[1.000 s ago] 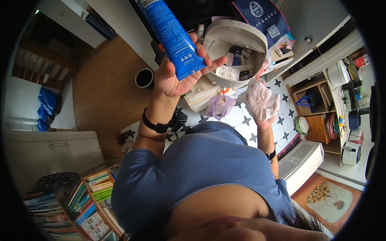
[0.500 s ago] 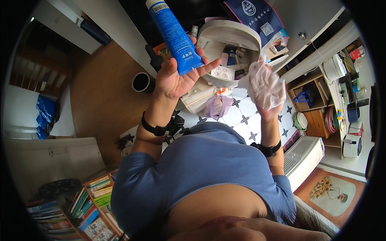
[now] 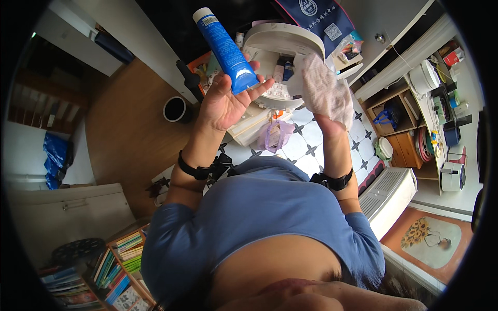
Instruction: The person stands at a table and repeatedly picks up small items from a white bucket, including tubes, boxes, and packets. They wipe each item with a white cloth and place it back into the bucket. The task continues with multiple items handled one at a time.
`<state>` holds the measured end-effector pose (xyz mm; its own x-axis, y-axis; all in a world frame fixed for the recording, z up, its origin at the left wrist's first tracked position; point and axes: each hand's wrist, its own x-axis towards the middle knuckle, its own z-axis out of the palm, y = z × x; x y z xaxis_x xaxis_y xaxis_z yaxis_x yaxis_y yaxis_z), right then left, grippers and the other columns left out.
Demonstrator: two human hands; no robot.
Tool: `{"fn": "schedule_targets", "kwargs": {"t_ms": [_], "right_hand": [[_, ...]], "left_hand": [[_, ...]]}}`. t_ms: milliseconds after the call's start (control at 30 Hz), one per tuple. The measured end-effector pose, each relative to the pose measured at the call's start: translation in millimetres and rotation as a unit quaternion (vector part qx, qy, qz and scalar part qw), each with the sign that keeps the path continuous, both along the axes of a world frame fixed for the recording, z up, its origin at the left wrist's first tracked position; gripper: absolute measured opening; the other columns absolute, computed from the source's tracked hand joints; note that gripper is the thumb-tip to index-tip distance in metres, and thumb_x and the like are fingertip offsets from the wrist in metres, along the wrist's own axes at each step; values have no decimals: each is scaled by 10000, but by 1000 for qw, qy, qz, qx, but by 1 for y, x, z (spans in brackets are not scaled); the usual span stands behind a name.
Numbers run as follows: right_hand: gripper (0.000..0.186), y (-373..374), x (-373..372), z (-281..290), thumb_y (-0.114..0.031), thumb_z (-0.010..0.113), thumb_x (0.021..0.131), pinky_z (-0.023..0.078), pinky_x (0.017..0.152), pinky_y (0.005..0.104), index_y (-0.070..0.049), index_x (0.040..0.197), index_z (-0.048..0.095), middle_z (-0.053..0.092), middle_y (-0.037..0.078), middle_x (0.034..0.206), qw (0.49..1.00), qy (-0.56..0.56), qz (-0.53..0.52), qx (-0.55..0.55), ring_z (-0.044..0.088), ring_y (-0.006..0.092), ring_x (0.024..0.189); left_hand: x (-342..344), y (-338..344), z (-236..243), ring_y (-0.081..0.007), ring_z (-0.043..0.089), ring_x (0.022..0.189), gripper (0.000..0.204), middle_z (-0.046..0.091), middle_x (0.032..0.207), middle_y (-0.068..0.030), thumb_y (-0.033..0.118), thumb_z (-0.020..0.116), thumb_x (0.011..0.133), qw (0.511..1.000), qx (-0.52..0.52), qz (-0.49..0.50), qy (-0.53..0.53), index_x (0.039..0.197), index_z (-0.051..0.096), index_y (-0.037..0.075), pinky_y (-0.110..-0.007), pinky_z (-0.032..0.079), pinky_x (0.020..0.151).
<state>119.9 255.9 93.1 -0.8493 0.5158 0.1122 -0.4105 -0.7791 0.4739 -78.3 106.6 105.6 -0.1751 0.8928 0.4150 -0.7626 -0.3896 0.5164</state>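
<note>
Before our blue shirt (image 3: 259, 197), our left hand (image 3: 228, 101) grips a blue squeeze tube (image 3: 223, 49) near its flat end, its white cap (image 3: 202, 14) pointing away from us; our right hand (image 3: 331, 126) bears a pale crinkled wipe (image 3: 326, 85) that hides the fingers, so we cannot tell how far they close. Beyond, we see an open white case (image 3: 282, 32) containing small bottles (image 3: 288, 71), and a navy bag (image 3: 317, 25) behind.

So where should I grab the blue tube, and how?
Probably around the blue tube just below its white cap, coming from the cap end: that part sticks out bare, away from the left hand, which holds the flat end.
</note>
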Motion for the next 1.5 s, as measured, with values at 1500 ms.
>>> {"fn": "schedule_targets", "kwargs": {"t_ms": [1500], "right_hand": [[483,-18,32,-43,-369,427,985,482,845,275,-12,1306,477,627,106,1062,499,-385,64,773,616,161,925]], "left_hand": [[-6,12,16,-255,626,919,832,647,1125,-126,113,719,746,639,-176,100,742,1445,268,119,-361,470,885]]}}
